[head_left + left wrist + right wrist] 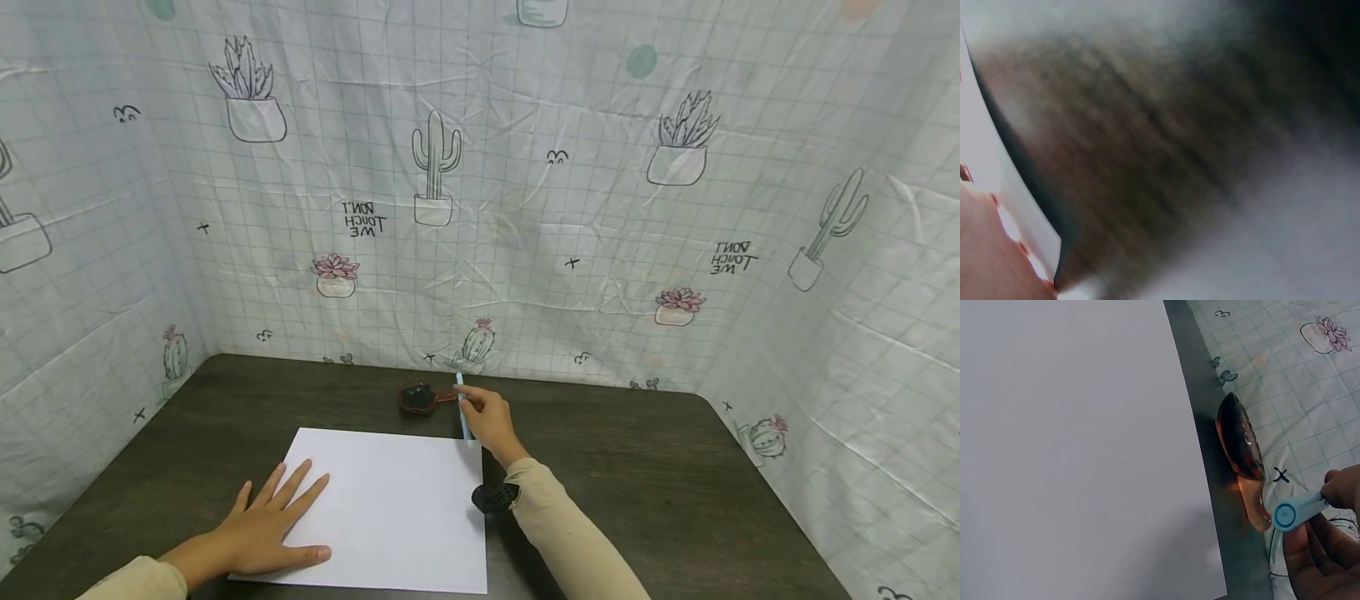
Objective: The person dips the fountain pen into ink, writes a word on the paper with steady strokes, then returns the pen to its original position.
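A white sheet of paper (397,508) lies on the dark table. My left hand (262,525) rests on its left side with the fingers spread; the left wrist view catches only part of that hand (991,250) and the paper's edge. Beyond the paper's far right corner, my right hand (489,421) pinches a light blue pen (464,423) between thumb and fingers. In the right wrist view the pen's round end (1285,515) faces the camera. Just left of it lies an amber, see-through handled thing with a dark oval head (417,398), its handle reaching toward the pen.
The dark wood table (637,492) extends on both sides of the paper. A white grid-patterned cloth (510,233) printed with cacti hangs behind the table and along both sides. A black strap device (495,498) sits on the right wrist.
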Available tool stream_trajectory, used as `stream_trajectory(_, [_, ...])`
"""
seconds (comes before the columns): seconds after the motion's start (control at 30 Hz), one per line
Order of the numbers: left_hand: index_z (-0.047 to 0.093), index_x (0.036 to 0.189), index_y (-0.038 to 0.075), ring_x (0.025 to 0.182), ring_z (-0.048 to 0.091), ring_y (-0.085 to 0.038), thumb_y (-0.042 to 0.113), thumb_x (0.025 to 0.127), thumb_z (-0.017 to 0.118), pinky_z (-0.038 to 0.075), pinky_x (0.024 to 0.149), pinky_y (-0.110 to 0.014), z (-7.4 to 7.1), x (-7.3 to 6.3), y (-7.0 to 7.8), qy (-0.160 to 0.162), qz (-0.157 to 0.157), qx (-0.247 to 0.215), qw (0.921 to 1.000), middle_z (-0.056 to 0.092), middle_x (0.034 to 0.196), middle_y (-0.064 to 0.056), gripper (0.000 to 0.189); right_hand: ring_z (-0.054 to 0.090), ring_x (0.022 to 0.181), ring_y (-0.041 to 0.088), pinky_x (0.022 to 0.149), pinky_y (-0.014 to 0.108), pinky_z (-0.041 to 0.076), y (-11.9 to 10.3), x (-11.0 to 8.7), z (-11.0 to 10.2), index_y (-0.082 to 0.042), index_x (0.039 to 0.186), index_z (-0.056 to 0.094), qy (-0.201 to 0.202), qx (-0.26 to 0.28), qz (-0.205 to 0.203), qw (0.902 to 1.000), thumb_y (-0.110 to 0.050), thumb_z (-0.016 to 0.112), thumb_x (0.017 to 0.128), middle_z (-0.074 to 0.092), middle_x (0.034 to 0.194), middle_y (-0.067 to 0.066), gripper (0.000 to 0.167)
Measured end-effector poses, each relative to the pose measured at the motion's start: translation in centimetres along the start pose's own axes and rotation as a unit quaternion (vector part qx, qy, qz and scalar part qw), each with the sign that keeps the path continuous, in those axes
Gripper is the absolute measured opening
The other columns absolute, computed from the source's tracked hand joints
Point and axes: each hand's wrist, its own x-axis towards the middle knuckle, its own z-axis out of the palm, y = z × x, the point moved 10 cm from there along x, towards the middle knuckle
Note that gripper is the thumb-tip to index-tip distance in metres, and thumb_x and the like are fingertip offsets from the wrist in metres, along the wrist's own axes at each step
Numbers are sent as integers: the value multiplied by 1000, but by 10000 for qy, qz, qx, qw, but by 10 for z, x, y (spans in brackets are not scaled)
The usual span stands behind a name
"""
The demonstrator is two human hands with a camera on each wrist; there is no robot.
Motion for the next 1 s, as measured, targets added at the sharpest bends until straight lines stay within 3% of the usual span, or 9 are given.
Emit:
stream_trajectory(0.13, [29,151,13,139,-1,-56,64,79,63,-8,94,-81,1,-1,0,8,13,-34,10000,8,159,-21,95,48,60,10,50,22,38,-2,-3,-1,-15,117,70,-39,88,46,9999,-7,58,94,71,96,11,28])
stream_trajectory(0.4, [28,152,14,139,-2,-55,65,79,63,-7,94,-80,0,-1,1,-28,-9,-2,10000,6,159,-20,95,56,75,12,57,23,43,1,-5,-4,-12,118,69,26,468,-123,9988,-10,60,94,70,106,12,26])
stream_trajectory(0.63, [27,152,14,139,-2,-56,64,80,63,-7,94,-81,-1,-1,2,-29,27,-18,10000,6,159,-20,95,55,88,13,75,30,49,-8,-9,-12,2,123,63,-55,1578,-221,9872,1,49,98,62,122,22,29])
stream_trajectory(0.8, [27,152,14,139,-2,-55,65,80,63,-7,95,-80,0,-1,1,-44,4,2,10000,6,159,-20,95,58,80,8,69,23,48,-15,-12,-18,8,121,60,57,2028,-232,9789,10,54,91,63,106,30,31])
stream_trajectory(0.87, [27,152,14,139,-2,-55,65,80,63,-7,95,-80,1,-1,0,-29,6,-13,10000,6,159,-20,95,59,76,6,68,19,48,-7,-11,-17,8,120,61,157,2117,-152,9771,7,61,89,64,98,27,31])
stream_trajectory(1.0, [28,151,16,139,0,-56,64,80,63,-8,93,-81,0,0,0,93,102,-41,9999,7,159,-20,93,60,78,4,71,17,51,11,-6,-16,7,117,63,392,2323,-23,9718,0,66,88,67,98,18,30])
